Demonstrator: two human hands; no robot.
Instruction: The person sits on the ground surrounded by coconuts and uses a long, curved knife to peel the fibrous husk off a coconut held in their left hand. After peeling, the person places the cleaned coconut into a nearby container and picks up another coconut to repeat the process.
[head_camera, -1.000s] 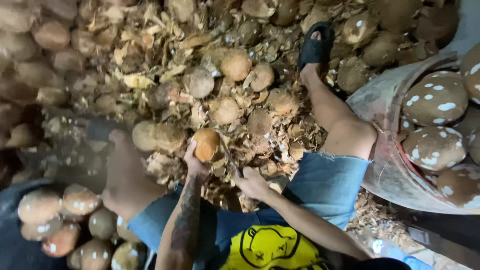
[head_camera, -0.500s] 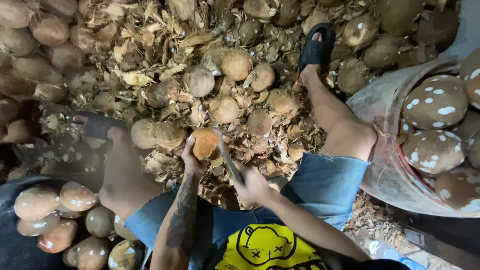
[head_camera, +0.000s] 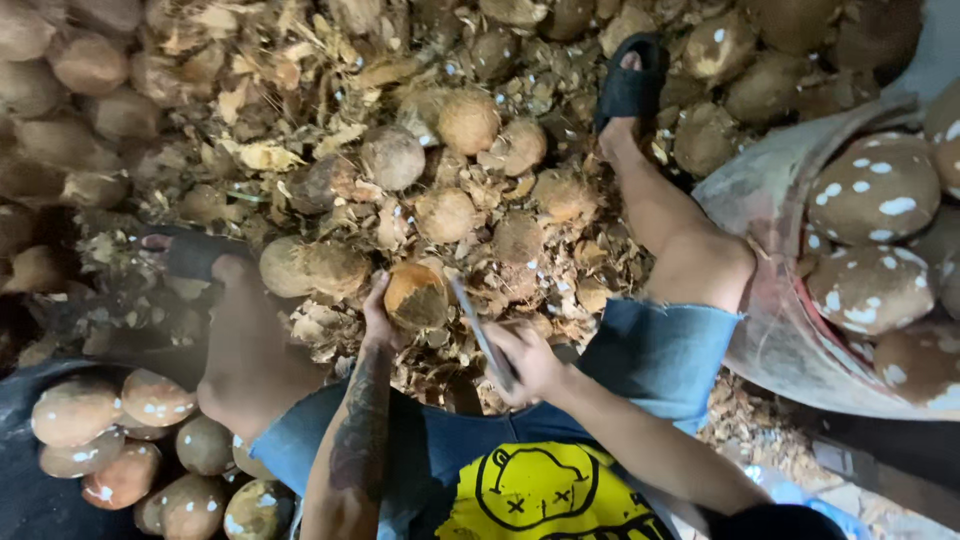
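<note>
Head view: left hand fingers curl round a half-trimmed coconut just past the knees, its orange-brown shell partly bared, while the right hand is closed on a blade angled toward it from five o'clock. Cleaned, white-flecked nuts fill a dark tub at seven o'clock and a basin at three; many untrimmed ones lie at twelve on a floor deep in husk scraps.

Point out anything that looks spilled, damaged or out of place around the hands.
Nothing looks accidental. Husk scraps cover the ground between the legs in a loose heap with whole coconuts mixed in. The left hand holds a partly stripped coconut; the right hand grips a blade angled close beside it.
</note>
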